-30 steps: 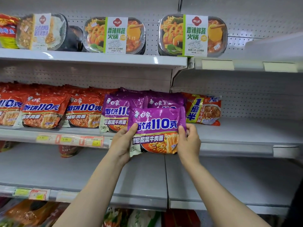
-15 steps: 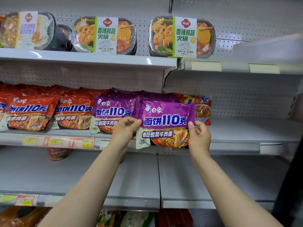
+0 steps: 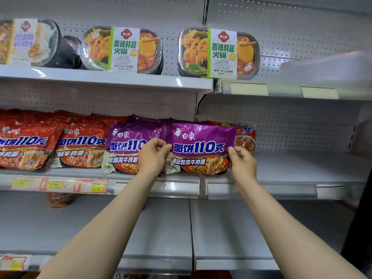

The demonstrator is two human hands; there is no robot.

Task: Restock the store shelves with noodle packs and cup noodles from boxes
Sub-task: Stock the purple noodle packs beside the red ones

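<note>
Standing upright: glossy purple noodle pack, hands apparently pinching edges.

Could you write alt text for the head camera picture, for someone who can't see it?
Two bare hands, left hand and right hand, pinch the side edges of a purple noodle pack standing on the middle shelf, beside another purple pack and red packs. Hotpot trays line the shelf above.

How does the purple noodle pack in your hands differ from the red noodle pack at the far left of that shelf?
The purple plastic noodle pack is pinched by the left hand and right hand; the red plastic noodle pack stands untouched. Purple sits at the row's right end, red at its left. Both show the same blue "110" lettering.
</note>
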